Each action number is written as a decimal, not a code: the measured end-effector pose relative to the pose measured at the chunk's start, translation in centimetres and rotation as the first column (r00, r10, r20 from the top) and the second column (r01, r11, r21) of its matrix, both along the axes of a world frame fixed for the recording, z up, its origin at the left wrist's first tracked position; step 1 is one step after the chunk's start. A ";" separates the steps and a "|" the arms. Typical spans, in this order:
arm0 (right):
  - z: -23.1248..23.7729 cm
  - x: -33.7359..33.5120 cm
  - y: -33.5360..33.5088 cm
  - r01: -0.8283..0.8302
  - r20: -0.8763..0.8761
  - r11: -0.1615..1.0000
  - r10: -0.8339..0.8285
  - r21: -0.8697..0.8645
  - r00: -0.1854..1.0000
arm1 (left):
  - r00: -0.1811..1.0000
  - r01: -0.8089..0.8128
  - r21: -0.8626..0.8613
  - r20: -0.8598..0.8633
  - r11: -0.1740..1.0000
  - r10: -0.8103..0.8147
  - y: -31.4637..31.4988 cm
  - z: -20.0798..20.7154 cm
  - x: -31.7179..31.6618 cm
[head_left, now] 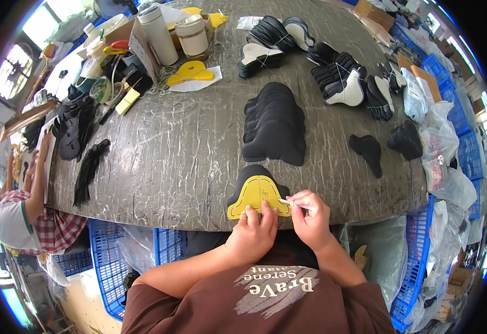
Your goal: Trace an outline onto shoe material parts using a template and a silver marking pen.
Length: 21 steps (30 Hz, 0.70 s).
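Observation:
At the table's near edge lies a yellow template (250, 189) with a slotted outline, on top of a black shaped piece (256, 170) whose rounded end shows beyond it. The fingertips of my left hand (253, 234) rest on the template's lower edge, fingers extended and slightly apart. My right hand (312, 220) pinches a slim white pen (305, 206), its tip at the template's right side. Just beyond lies a fanned stack of black pieces (274, 125) of similar shape.
Tied bundles of black and white pieces (341, 78) lie at the far right. Loose black pieces (367, 153) sit nearer. A white tumbler (158, 36) and another yellow template (190, 72) stand at the far left. Blue crates (107, 267) flank me; another person (18, 217) works at left.

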State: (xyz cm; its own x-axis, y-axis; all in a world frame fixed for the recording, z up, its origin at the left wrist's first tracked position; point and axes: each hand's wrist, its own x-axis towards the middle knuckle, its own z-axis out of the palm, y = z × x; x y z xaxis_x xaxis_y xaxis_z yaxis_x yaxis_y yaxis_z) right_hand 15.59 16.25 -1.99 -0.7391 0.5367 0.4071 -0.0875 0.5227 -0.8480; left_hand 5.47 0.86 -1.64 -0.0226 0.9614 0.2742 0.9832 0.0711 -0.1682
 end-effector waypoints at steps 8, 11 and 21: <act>0.7 -2.3 0.9 0.024 0.021 0.993 -0.026 0.113 0.999 | 1.000 0.003 -0.009 0.003 1.000 -0.003 0.0 0.0 0.0; 0.7 -2.9 1.1 0.000 0.016 0.992 -0.002 0.127 1.000 | 1.000 0.006 -0.015 0.010 1.000 -0.006 0.0 0.0 0.0; 0.9 -0.6 0.6 -0.034 0.027 0.979 0.029 0.201 0.999 | 1.000 -0.001 -0.023 0.007 1.000 0.001 -0.1 -0.1 0.0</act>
State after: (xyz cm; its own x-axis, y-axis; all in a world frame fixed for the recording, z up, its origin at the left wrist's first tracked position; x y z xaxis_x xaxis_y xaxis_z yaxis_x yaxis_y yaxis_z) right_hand 15.04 16.82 -1.08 -0.7652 0.4216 0.4866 -0.0880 0.6802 -0.7277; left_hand 5.44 0.80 -1.69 -0.0256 0.9673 0.2523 0.9843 0.0685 -0.1628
